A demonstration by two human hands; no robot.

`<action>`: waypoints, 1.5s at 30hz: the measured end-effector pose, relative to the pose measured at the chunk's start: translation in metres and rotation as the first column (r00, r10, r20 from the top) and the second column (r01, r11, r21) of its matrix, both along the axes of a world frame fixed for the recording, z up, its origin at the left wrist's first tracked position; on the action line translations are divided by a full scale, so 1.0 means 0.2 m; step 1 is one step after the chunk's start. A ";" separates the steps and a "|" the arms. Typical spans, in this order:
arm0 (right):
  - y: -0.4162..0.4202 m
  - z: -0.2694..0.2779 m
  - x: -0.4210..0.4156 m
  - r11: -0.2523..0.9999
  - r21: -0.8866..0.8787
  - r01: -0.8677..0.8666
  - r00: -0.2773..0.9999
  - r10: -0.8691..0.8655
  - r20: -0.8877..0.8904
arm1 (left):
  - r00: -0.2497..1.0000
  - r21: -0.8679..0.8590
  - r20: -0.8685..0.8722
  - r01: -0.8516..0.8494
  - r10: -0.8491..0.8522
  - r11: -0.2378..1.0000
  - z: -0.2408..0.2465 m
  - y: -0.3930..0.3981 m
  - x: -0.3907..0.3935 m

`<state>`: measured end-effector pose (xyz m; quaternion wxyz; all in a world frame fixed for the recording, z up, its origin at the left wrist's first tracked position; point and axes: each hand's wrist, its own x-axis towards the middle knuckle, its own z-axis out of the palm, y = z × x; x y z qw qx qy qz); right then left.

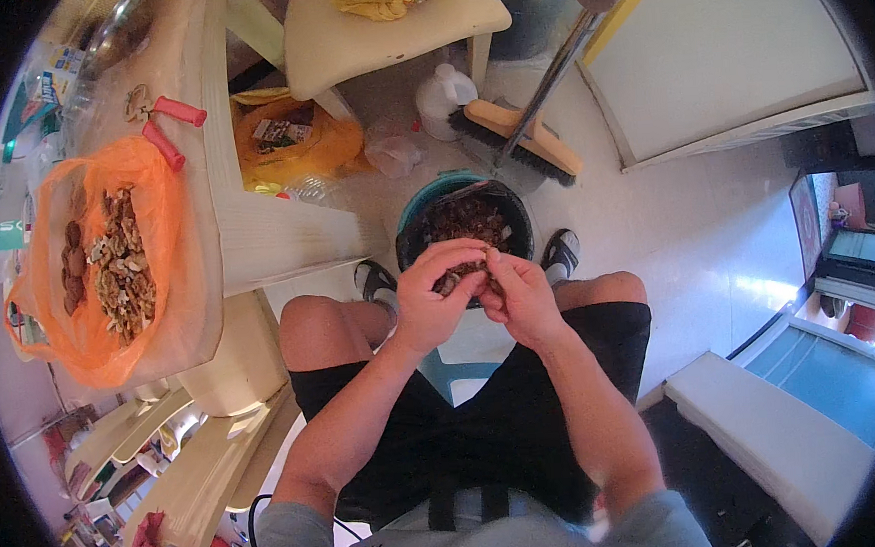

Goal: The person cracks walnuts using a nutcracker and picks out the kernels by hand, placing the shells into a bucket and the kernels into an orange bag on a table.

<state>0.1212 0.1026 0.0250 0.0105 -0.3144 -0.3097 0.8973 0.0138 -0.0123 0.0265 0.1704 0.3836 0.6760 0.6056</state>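
Over a bin (404,215) with a black liner, my left hand (431,296) cups some brown walnut pieces (453,278). The fingers of my right hand (521,295) pinch at the same pieces from the other side; fingers partly hide them. Brown walnut shell bits (468,219) fill the bin between my feet. On the table to the left lies an orange plastic bag (172,237), spread wide. Inside it are a pile of walnut kernels (123,270) and a few whole walnuts (74,266). A nutcracker with red grips (180,111) rests beyond the bag.
A broom (527,136) with a wooden head stands past the bin, near a white plastic jug (445,96). A cream stool (392,28) carries a yellow bag. Under the table sits an orange-yellow bag (309,142). A white panel (717,46) stands at the far right.
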 end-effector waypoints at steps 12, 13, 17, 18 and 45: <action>0.10 0.01 0.05 0.954 0.246 -0.171 0.985 0.175 0.006 | 0.970 -0.198 0.011 0.240 -0.243 0.950 0.03 -0.03 -0.07; 0.10 0.03 0.05 0.956 0.240 -0.167 0.985 0.171 0.003 | 0.964 -0.212 0.054 0.265 -0.259 0.941 0.04 -0.03 -0.07; 0.11 0.01 0.05 0.955 0.226 -0.191 0.980 0.200 -0.017 | 0.941 -0.199 0.199 0.312 -0.273 0.929 0.06 -0.04 -0.05; 0.10 0.00 0.05 0.958 0.231 -0.172 0.983 0.181 -0.019 | 0.936 -0.179 0.228 0.310 -0.268 0.934 0.04 -0.04 -0.04; 0.07 -0.12 0.04 0.968 0.227 -0.109 0.978 0.064 0.197 | 0.242 -0.300 0.925 -0.007 0.292 0.954 -0.24 -0.04 -0.01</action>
